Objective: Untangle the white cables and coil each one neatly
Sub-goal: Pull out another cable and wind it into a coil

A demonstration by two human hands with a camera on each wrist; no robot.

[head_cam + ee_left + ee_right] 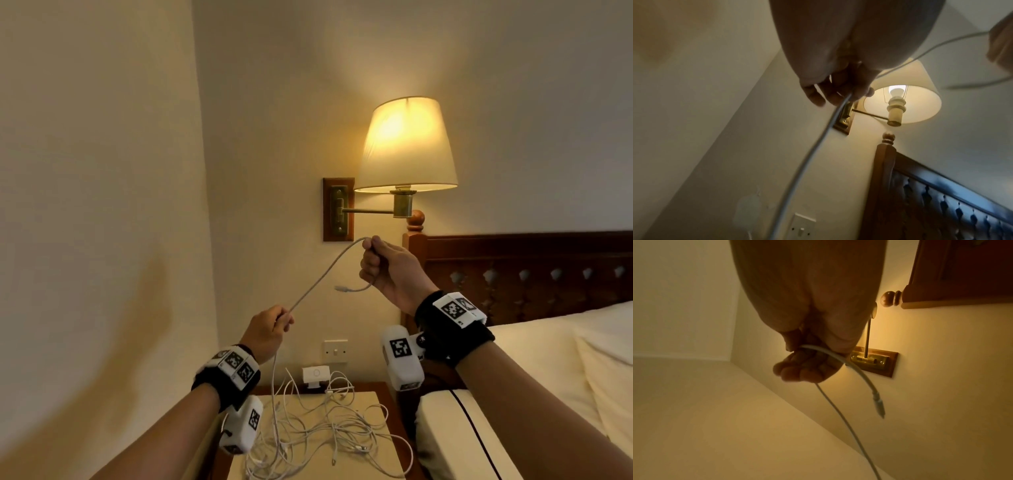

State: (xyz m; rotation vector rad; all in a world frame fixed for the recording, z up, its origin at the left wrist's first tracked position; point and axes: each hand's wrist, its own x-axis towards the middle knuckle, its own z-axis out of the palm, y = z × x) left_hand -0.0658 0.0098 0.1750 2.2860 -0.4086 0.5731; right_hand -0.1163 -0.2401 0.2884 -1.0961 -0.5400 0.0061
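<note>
One white cable (325, 274) stretches in the air between both hands. My right hand (376, 263) grips it near its end, fingers curled round it (807, 368); the short tail with its plug (340, 288) hangs free below the fist, and the plug (878, 404) shows in the right wrist view. My left hand (274, 325) is lower and to the left, fingers curled round the same cable (830, 123). From there the cable drops to the tangled pile of white cables (325, 428) on the nightstand (370, 399).
A lit wall lamp (406, 147) on a brass arm hangs just behind my right hand. A white charger block (315, 374) and a wall switch (335, 351) sit behind the nightstand. The bed (531, 394) with its dark wooden headboard (531, 274) is on the right.
</note>
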